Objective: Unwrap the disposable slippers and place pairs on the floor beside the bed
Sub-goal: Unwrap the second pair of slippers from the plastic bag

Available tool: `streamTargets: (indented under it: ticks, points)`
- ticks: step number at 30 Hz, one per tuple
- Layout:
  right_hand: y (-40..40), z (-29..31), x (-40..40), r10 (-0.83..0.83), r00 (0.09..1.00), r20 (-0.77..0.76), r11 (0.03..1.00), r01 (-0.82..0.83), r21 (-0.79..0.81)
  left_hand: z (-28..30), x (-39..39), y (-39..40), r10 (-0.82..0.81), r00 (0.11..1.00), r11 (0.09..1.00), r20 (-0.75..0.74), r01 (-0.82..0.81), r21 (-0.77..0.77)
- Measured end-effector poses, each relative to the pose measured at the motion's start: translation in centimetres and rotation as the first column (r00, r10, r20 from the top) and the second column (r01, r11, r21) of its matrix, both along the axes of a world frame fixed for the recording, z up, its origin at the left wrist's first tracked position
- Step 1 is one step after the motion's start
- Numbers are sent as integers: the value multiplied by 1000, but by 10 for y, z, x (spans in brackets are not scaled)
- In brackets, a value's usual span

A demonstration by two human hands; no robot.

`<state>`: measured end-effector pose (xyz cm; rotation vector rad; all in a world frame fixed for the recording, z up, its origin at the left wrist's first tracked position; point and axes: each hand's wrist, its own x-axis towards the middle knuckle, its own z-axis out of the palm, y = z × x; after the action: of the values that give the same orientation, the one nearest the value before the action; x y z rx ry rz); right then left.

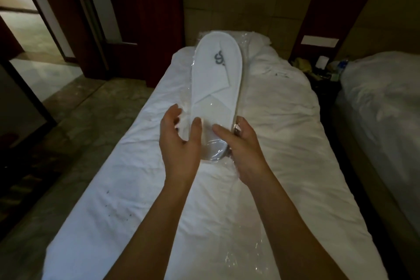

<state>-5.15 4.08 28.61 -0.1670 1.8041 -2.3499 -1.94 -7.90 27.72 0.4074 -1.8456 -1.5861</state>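
**Wrapped slippers held above the bed**

Both hands hold a flat white disposable slipper pack [216, 88] in its clear plastic wrapper [212, 150], raised over the middle of the white-sheeted bed [136, 177] with the toe end pointing toward the headboard. The left hand [179, 138] cups the heel end from the left, fingers curled behind the pack and thumb pressed on the front. The right hand [241, 141] grips the right edge near the heel, thumb lying across the plastic and fingers closed behind it. The wrapper still encloses the slipper; loose film bunches around the heel and trails down under the right wrist. A dark grey embroidered logo [219, 59] sits on the toe strap, too curled to read.

Along the bed's left edge runs a wide strip of open marbled stone floor [75, 125], reaching to a dark wooden door frame [91, 29]. Off the right edge a narrow dark gap separates this bed from a second white bed [381, 102], with a cluttered nightstand [318, 68] at the far end.
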Motion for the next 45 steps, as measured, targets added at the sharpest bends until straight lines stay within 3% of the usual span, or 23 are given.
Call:
streamTargets:
  ticks: [2,5,9,15,21,24,28,30,33,38,41,45]
  points:
    - [-2,4,0,-33,999,-13,997,32,-68,2,12,4,118,989,989,-87,-125,-73]
    - [-10,9,-5,-95,995,-25,985,91,-147,7,21,10,-8,980,991,-199,-19,-136]
    - [-24,19,-15,-117,993,-29,979,110,-169,13,9,4,-96,992,971,-79,76,-226]
    - [-55,25,-18,-148,986,-75,967,128,-219,20,-7,-28,-20,996,986,84,33,-166]
    - [-82,28,-20,-205,965,-162,968,175,-180,23,-8,-56,-81,991,992,103,90,-85]
    - [-93,29,-18,-233,956,-181,968,209,-141,25,-6,-70,-81,991,983,107,98,-157]
    - [-107,34,-12,-272,933,-235,962,269,-49,36,-7,-84,-25,960,919,280,133,-372]
    - [-112,37,-9,-284,919,-273,957,290,-18,44,-9,-91,-12,940,903,341,157,-401]
    - [-117,42,-7,-275,912,-303,960,276,-42,50,-9,-98,-74,944,925,323,186,-331]
    - [-117,48,-7,-273,918,-287,962,255,-101,49,-2,-102,-201,967,976,159,211,-53]
    - [-113,51,-12,-280,929,-242,958,253,-136,45,5,-99,-286,956,952,65,275,134]
    - [-102,61,-19,-300,940,-165,945,270,-183,41,13,-98,-308,951,924,-28,306,231]
